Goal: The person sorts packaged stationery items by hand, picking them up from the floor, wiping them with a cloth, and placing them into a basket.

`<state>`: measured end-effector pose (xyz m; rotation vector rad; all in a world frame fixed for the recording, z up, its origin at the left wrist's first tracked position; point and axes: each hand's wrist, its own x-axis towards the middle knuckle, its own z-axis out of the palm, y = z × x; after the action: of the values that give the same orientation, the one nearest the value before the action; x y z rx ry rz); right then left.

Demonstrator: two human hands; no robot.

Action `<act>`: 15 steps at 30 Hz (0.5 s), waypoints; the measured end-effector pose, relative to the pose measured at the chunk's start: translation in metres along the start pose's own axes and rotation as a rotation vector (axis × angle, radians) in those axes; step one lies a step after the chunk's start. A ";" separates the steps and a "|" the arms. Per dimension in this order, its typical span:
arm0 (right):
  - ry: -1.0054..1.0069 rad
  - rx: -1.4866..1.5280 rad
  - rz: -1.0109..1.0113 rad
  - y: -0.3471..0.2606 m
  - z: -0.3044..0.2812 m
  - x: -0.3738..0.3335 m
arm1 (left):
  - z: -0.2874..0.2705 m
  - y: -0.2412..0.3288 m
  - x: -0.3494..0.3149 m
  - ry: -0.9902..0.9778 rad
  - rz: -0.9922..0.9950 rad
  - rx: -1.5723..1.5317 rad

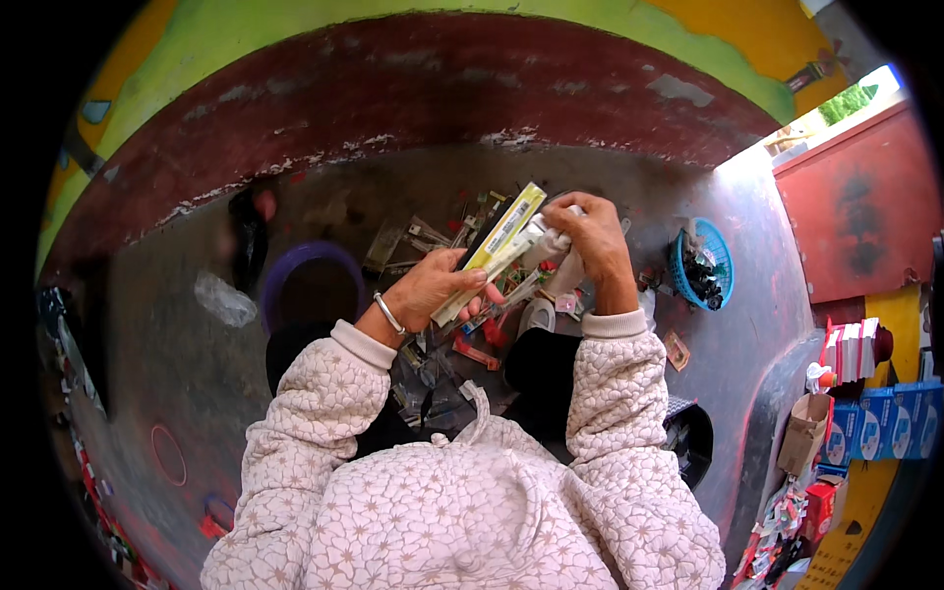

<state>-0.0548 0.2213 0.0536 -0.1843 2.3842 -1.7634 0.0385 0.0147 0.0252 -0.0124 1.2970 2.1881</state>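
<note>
In front of my lap, my left hand [439, 285], with a silver bangle at the wrist, is closed around the lower end of a long, narrow yellow package [507, 232]. The package tilts up to the right and has a pale printed label and a dark edge. Beside its upper end my right hand [596, 236] is closed, its fingers pinching crumpled whitish plastic wrap [556, 243]. Part of that wrap hangs below the right hand. Whether the wrap is joined to the package I cannot tell. Beneath both hands lies a heap of mixed scraps [492, 339] on the floor.
A purple basin [313, 254] stands to the left, next to a crumpled clear plastic bag [225, 300]. To the right is a blue basket [725, 261] with dark pieces inside. Boxes [878, 423] are stacked at the far right. A dark red wall [423, 84] runs across the back.
</note>
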 end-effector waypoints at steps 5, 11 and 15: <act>0.507 -0.269 -0.473 -0.007 0.004 -0.002 | 0.003 -0.001 0.006 0.187 0.041 0.065; 0.126 -0.517 -0.897 -0.013 0.061 -0.029 | 0.012 0.007 0.005 0.130 0.089 0.151; 0.440 -0.595 -0.823 -0.008 0.033 -0.005 | 0.019 0.017 -0.004 0.061 0.134 0.056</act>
<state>-0.0426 0.1893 0.0520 -1.0861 3.4403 -1.3221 0.0389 0.0222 0.0494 0.0311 1.4296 2.2782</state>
